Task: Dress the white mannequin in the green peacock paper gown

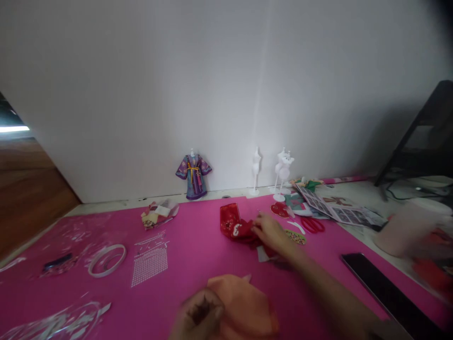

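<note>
My right hand reaches out over the pink mat, its fingertips closed on a red patterned doll garment that lies crumpled with a small white detail on it. Close to me, my left hand is closed with thumb and fingers pinched together; what lies between them, if anything, is hidden. It overlaps the left edge of a flat orange fabric piece. A small pale scrap shows below my right hand.
A dressed doll mannequin and a bare white mannequin stand by the wall. Red scissors, a printed sheet and a dark phone-like slab lie right. A white tape ring and bead sheet lie left.
</note>
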The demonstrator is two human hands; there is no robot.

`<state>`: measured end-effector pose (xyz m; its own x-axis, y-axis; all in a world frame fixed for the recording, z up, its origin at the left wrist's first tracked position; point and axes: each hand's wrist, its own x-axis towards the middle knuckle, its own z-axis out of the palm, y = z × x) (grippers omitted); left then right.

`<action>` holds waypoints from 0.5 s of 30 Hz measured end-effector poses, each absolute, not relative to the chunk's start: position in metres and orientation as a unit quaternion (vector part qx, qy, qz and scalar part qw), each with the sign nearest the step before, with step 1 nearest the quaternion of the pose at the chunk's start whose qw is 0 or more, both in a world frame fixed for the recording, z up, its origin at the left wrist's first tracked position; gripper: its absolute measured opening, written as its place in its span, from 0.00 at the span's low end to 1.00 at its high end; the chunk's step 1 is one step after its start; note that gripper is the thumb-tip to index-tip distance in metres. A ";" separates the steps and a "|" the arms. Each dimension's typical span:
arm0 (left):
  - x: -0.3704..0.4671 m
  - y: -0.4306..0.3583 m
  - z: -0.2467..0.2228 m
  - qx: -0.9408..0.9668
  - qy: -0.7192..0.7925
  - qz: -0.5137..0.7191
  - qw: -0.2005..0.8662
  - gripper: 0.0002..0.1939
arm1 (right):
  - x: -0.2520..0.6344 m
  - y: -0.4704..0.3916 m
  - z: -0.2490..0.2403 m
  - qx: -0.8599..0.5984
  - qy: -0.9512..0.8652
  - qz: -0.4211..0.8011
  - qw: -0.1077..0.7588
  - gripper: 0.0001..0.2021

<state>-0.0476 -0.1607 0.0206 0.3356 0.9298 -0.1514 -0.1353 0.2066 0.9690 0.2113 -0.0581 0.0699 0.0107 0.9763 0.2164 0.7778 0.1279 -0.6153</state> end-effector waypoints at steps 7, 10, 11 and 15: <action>-0.050 -0.152 0.018 0.475 0.394 0.453 0.643 0.18 | 0.200 -0.054 0.145 -0.537 -0.627 0.333 0.455 0.13; -0.053 -0.149 0.019 0.500 0.379 0.457 0.630 0.17 | 0.190 -0.070 0.159 -0.500 -0.602 0.395 0.480 0.14; -0.054 -0.150 0.021 0.502 0.384 0.466 0.619 0.17 | 0.187 -0.076 0.161 -0.491 -0.598 0.408 0.484 0.14; -0.059 -0.156 0.041 0.498 0.425 0.542 0.527 0.14 | 0.178 -0.099 0.164 -0.466 -0.601 0.441 0.475 0.14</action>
<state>-0.0594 -0.1562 0.0408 0.0516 0.9944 0.0920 -0.1484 -0.0835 0.9854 0.1778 -0.0987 0.1636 -0.1128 0.9806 0.1602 0.1415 0.1754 -0.9743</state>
